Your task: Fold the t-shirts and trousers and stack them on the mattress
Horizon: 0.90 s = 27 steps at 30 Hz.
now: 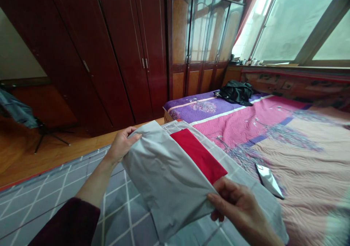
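A light grey piece of cloth (164, 173), smooth with a few creases, is stretched at a slant between my two hands. My left hand (123, 143) pinches its upper left corner, thumb on top. At the lower right edge, my right hand (235, 198) grips it between thumb and curled fingers. A flat red cloth (199, 153) shows along the far edge of the grey one, its near part hidden; whether it lies inside or behind cannot be told. Under both spreads a grey checked cover (117, 191).
Right of my hands, a phone (269, 180) lies on a pink and purple quilted bedspread (295, 158). A black garment (236, 92) is heaped at its far side. Dark red wardrobes (123, 49) line the back. On the left, a small tripod (43, 131) stands on the wooden floor.
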### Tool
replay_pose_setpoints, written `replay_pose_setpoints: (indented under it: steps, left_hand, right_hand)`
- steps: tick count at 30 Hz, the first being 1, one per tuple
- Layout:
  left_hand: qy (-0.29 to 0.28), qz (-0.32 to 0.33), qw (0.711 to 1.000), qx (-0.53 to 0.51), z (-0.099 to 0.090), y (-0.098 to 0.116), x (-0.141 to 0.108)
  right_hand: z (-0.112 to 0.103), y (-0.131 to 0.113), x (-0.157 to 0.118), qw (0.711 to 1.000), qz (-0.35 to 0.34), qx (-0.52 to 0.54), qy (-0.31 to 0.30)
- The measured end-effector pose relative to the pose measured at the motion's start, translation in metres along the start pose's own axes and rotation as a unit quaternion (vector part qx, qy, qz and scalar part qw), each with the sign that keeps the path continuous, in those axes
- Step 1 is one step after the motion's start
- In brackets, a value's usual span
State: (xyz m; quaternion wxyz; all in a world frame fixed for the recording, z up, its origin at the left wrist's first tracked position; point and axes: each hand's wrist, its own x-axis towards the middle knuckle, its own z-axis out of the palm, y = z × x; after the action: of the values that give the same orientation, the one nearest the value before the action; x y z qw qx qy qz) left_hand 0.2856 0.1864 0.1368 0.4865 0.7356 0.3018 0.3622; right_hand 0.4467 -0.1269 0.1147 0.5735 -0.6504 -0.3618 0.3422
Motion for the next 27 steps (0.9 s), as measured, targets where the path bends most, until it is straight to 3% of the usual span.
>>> replay_pose_setpoints:
  steps: [3,5,7,10,13,15,18,22,27]
  left_hand:
    - [-0.032,0.021,0.999,-0.009,0.032,0.019,0.035]
    - [-0.048,0.044,0.997,0.028,0.058,0.017,0.059]
    - [-0.053,0.06,0.994,0.079,0.087,0.001,0.08]
    - [-0.075,0.048,0.988,0.129,0.129,-0.038,0.097]
    - [-0.096,0.034,0.98,0.171,0.153,-0.075,0.101]
    - [-0.099,0.031,0.976,0.192,0.159,-0.088,0.103]
    - [-0.092,0.036,0.972,0.212,0.16,-0.091,0.112]
    - [-0.092,0.038,0.968,0.23,0.16,-0.093,0.12]
    - [-0.071,0.013,0.969,0.235,0.152,-0.112,0.108]
  right_hand:
    - [-0.037,-0.01,0.012,0.999,-0.005,0.012,0.037]
    - [-0.059,-0.006,0.027,0.998,0.003,0.025,0.057]
    - [-0.076,0.012,0.045,0.995,0.024,0.039,0.091]
    - [-0.089,0.053,0.067,0.988,0.088,0.04,0.122]
    - [-0.091,0.091,0.076,0.983,0.132,0.024,0.123]
    - [-0.091,0.107,0.077,0.983,0.122,0.013,0.138]
    - [-0.091,0.12,0.077,0.98,0.108,0.016,0.166]
    - [-0.093,0.127,0.081,0.977,0.101,0.022,0.187]
    - [-0.095,0.129,0.082,0.978,0.109,-0.025,0.175]
